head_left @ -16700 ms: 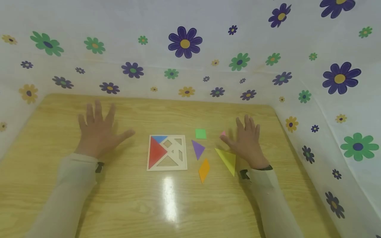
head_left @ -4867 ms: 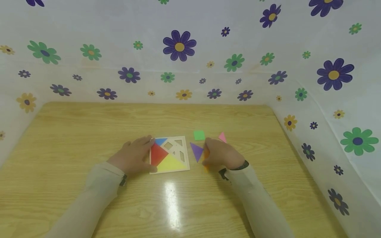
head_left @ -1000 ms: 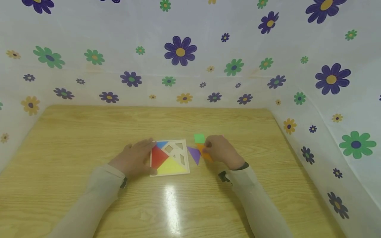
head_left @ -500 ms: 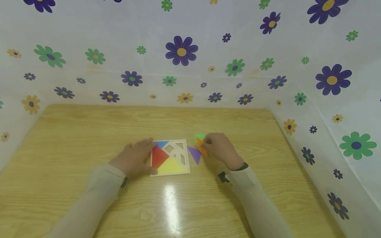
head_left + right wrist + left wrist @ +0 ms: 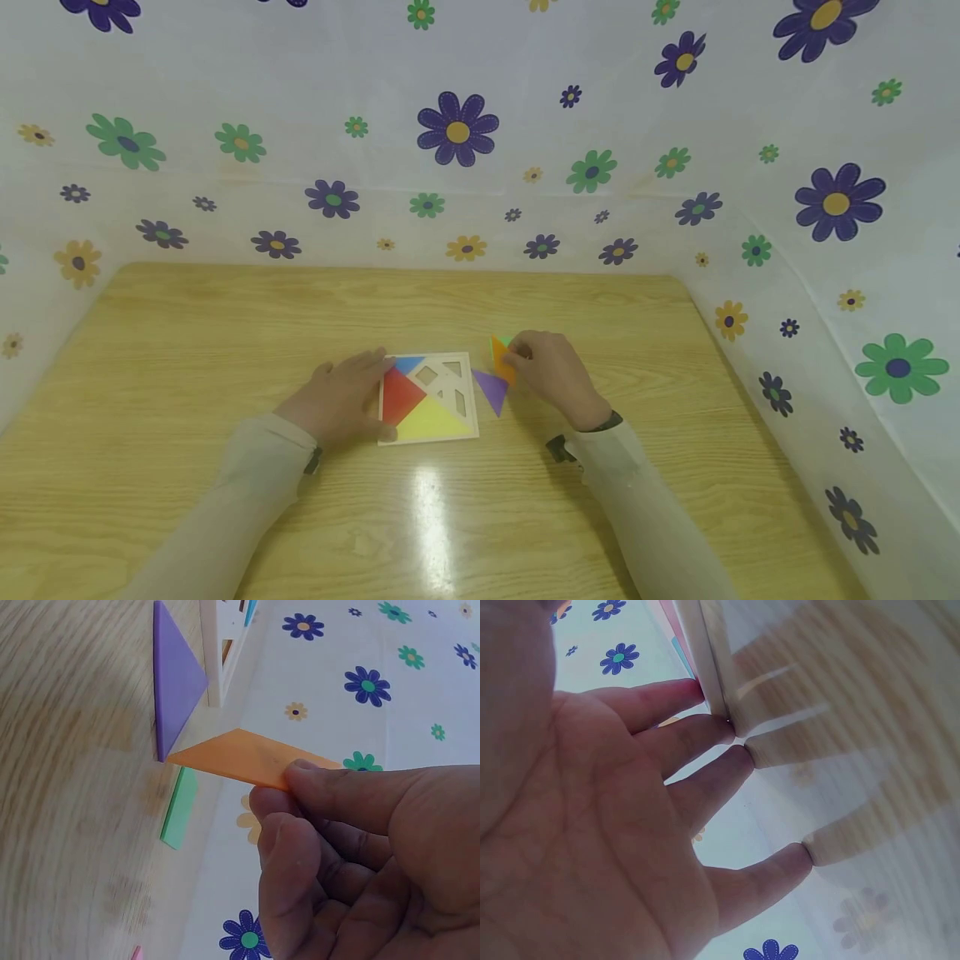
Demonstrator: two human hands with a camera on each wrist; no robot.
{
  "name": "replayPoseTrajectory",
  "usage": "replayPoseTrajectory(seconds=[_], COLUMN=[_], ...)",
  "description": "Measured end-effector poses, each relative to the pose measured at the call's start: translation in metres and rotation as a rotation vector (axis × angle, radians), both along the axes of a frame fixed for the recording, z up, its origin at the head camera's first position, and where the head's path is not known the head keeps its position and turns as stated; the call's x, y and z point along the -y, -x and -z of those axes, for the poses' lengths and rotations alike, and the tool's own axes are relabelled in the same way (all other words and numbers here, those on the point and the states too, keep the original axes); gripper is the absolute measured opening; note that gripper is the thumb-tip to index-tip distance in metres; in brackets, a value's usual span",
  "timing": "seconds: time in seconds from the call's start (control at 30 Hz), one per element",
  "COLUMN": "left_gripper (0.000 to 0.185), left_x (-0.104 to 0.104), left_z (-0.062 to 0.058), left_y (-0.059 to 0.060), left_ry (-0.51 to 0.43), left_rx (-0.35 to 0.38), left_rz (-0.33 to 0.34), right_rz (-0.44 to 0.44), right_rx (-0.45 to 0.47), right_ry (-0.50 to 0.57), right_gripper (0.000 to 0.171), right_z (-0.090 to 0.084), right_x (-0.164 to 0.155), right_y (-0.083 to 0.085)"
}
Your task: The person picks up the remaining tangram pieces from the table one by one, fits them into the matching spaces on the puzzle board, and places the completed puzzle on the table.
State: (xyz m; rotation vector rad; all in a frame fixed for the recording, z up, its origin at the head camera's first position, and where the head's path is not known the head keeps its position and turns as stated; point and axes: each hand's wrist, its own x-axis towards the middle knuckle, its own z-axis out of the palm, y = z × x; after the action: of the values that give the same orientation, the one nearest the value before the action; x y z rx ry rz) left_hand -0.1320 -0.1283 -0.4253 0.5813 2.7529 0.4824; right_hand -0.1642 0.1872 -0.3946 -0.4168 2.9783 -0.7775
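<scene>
A white tangram board lies on the table, with blue, red and yellow triangles in its recesses and several bare cutouts at its right. My left hand rests at the board's left edge, fingers fairly straight; in the left wrist view fingertips touch the board's side and the table. Between thumb and index finger my right hand pinches an orange parallelogram tangram piece, raised above the table and tilted. Beside the board lies a purple triangle. A green square is partly hidden behind the orange piece.
A sliver of a pink piece shows at the bottom of the right wrist view; the right hand hides it in the head view. A flower-printed white cloth stands behind and beside the wooden table.
Earlier, the yellow triangle went into the board and the left hand came to its edge. Over the last second, the right hand has raised and turned the orange piece, moving slightly away from me.
</scene>
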Motion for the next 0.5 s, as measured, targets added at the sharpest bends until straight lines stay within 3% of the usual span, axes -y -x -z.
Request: replayPoseTrajectory(seconds=[0.5], left_gripper=[0.099], left_x=[0.0009], left_z=[-0.0026], left_y=[-0.0007], left_ry=[-0.018], left_rx=[0.007], left_rz=[-0.003], right_rz=[0.017], right_rx=[0.017], right_ry=[0.033], right_gripper=[0.015], right_z=[0.0028], right_x=[0.0026], right_y=[0.0015])
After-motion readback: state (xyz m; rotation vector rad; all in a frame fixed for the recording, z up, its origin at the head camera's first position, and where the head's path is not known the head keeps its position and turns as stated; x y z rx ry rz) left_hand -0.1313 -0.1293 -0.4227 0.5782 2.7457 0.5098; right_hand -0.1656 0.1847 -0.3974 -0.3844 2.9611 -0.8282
